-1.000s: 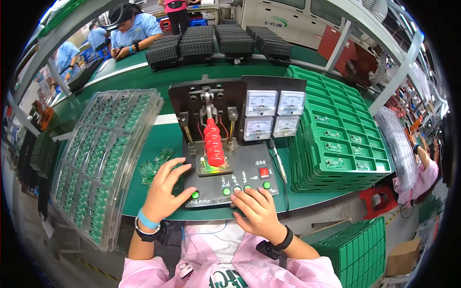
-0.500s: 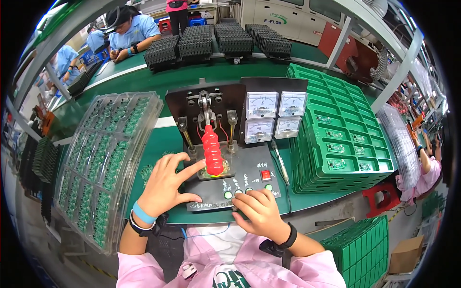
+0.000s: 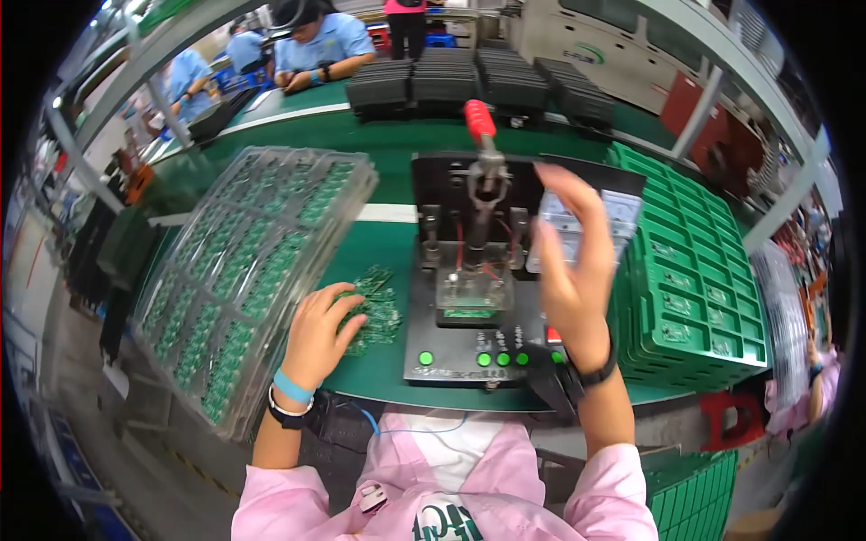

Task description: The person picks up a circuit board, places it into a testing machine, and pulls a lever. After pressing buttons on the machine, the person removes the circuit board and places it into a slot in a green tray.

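Observation:
A black test fixture (image 3: 433,340) with green buttons stands before me. Its toggle clamp's red handle (image 3: 480,120) points up and back. Under the clamp, a clear plate (image 3: 475,290) sits above a green circuit board (image 3: 469,314). Left of the fixture lies a loose pile of small green circuit boards (image 3: 381,316). My left hand (image 3: 317,338) is at the pile's left edge, thumb and fingers apart. Blurred by motion, my right hand (image 3: 579,270) is raised in front of the panel meters (image 3: 622,212), fingers apart and holding nothing; it partly hides the meters.
Clear blister trays (image 3: 262,234) full of boards lean at the left. Stacked green trays (image 3: 686,270), some cells holding boards, stand at the right. Black racks (image 3: 442,81) line the far bench, where a co-worker (image 3: 320,50) sits. A metal frame post (image 3: 785,194) slants at the right.
The red clamp handle has swung up from its lowered position. My right hand has left the buttons and risen toward the meters. My left hand has moved from the fixture to the board pile.

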`<state>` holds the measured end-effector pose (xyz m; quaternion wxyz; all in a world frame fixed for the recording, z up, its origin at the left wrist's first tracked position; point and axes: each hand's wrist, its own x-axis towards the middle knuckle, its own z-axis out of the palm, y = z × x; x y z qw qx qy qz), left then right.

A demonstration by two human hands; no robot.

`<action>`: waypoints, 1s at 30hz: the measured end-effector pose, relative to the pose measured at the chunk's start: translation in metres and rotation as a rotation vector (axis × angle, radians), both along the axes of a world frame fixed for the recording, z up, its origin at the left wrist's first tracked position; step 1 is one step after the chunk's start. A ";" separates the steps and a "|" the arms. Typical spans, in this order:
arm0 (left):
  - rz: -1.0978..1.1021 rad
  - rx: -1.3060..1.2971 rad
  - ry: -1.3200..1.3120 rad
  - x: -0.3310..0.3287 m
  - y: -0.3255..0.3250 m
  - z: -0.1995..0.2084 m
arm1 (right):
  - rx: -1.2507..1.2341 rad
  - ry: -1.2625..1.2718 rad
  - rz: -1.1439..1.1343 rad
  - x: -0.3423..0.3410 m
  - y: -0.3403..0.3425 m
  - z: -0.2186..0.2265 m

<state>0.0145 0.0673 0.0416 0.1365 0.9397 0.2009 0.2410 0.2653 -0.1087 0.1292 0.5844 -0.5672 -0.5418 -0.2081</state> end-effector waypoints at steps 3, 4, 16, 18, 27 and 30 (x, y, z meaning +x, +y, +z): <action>0.005 0.019 0.066 -0.004 0.022 -0.008 | -0.408 0.331 0.009 0.006 -0.044 -0.054; -0.042 0.005 0.058 0.002 0.024 -0.006 | -0.596 0.414 0.083 0.005 -0.050 -0.059; -0.144 0.078 0.079 -0.001 0.048 -0.016 | -0.844 0.526 0.058 -0.009 -0.024 -0.068; -0.115 0.041 0.127 -0.001 0.043 -0.009 | -0.833 0.476 0.061 -0.009 -0.025 -0.066; -0.091 -0.065 -0.162 0.013 -0.011 0.024 | -0.750 0.462 0.038 -0.014 -0.020 -0.082; -0.243 -0.031 -0.207 0.025 -0.048 0.032 | -0.695 0.479 0.030 -0.012 -0.022 -0.087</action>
